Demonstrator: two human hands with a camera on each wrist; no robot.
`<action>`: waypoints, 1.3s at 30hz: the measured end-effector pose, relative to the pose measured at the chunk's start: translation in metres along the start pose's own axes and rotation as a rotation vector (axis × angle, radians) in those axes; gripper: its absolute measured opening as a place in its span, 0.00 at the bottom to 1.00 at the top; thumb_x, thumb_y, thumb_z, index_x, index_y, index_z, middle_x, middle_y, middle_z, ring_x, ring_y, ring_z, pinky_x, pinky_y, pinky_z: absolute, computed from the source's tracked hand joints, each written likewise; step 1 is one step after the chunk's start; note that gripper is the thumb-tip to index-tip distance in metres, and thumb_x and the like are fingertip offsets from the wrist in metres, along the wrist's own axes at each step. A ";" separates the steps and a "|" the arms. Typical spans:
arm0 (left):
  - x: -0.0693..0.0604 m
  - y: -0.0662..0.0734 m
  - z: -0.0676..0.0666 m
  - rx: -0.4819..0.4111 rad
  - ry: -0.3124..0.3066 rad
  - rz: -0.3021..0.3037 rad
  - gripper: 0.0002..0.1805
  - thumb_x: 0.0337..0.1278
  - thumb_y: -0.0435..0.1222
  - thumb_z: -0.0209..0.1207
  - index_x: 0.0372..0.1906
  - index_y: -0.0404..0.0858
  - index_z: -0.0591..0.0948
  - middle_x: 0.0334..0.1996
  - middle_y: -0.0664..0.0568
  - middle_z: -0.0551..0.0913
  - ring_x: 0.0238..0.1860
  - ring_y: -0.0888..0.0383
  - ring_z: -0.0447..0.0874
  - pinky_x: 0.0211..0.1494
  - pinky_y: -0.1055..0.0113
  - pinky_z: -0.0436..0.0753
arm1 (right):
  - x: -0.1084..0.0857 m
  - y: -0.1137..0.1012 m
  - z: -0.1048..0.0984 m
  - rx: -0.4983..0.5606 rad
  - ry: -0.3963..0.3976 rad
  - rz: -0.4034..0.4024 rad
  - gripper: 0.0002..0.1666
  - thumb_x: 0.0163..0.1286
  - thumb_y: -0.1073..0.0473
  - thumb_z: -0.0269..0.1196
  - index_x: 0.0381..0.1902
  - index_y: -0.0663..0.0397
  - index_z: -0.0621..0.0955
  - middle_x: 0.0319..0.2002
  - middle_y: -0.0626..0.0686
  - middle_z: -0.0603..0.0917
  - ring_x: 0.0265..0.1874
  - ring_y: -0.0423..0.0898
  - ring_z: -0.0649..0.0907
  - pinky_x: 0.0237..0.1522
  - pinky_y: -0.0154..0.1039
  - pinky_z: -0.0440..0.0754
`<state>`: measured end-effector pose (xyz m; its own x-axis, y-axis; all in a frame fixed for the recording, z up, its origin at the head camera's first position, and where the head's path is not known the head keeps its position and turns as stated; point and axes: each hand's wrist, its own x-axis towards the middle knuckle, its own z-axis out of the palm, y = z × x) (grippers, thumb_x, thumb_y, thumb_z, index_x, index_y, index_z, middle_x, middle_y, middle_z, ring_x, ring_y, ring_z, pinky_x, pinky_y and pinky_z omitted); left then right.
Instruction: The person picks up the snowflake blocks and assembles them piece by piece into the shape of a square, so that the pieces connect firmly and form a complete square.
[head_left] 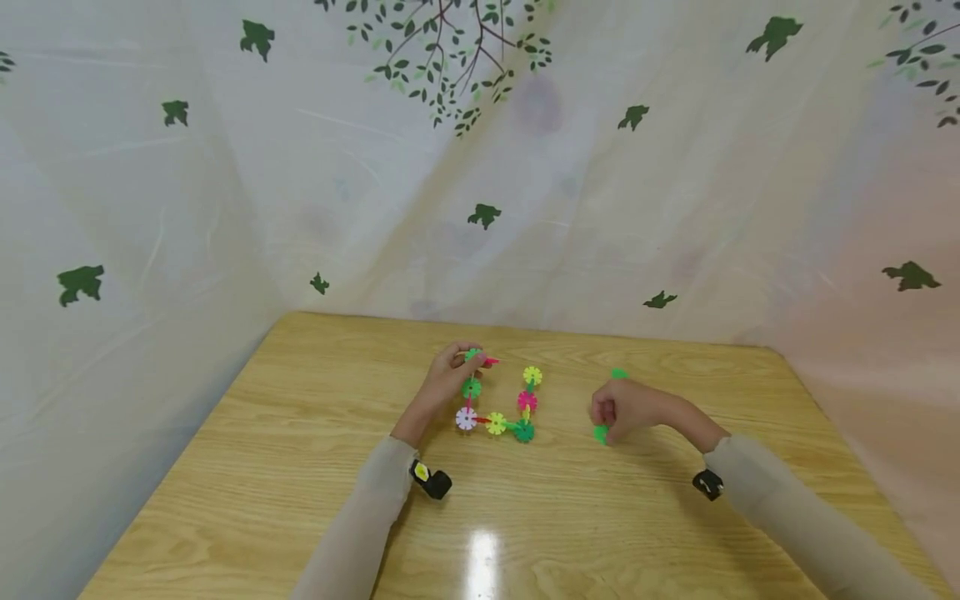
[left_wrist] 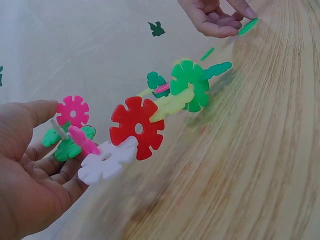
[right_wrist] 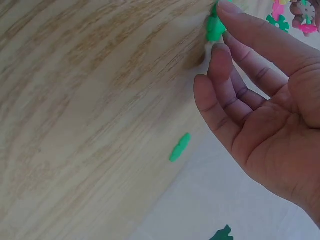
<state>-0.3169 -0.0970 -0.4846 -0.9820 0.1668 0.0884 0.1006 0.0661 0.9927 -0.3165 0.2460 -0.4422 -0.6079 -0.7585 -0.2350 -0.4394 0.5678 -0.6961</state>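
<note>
A U-shaped chain of slotted plastic snowflake discs sits on the table in the head view, with a white disc [head_left: 466, 418] at its near left corner and a dark green disc [head_left: 524, 431] at its near right. At the chain's far left end, my left hand [head_left: 441, 385] holds a green disc [left_wrist: 67, 150] beside a pink disc [left_wrist: 64, 111]. A red disc [left_wrist: 122, 129] joins the white one to the rest. Right of the chain, my right hand [head_left: 633, 408] pinches a loose green disc [right_wrist: 215, 29] by its edge, between thumb and finger, close to the tabletop.
Another loose green disc [head_left: 618, 373] lies on the wooden table [head_left: 315, 500] just beyond my right hand. A pale cloth [head_left: 360, 208] with leaf and bird prints hangs behind the table and at its sides.
</note>
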 end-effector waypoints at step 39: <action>0.002 0.003 0.003 -0.115 0.105 -0.007 0.16 0.71 0.38 0.62 0.55 0.33 0.79 0.46 0.43 0.89 0.47 0.44 0.81 0.54 0.57 0.81 | 0.091 -0.043 0.010 0.303 0.503 -0.144 0.12 0.71 0.67 0.65 0.48 0.72 0.82 0.35 0.68 0.86 0.30 0.54 0.88 0.36 0.51 0.89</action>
<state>-0.3179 -0.0932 -0.4821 -0.9945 0.0626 0.0839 0.0810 -0.0473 0.9956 -0.3460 0.1494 -0.4406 -0.8270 -0.5347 0.1739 -0.3773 0.2983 -0.8767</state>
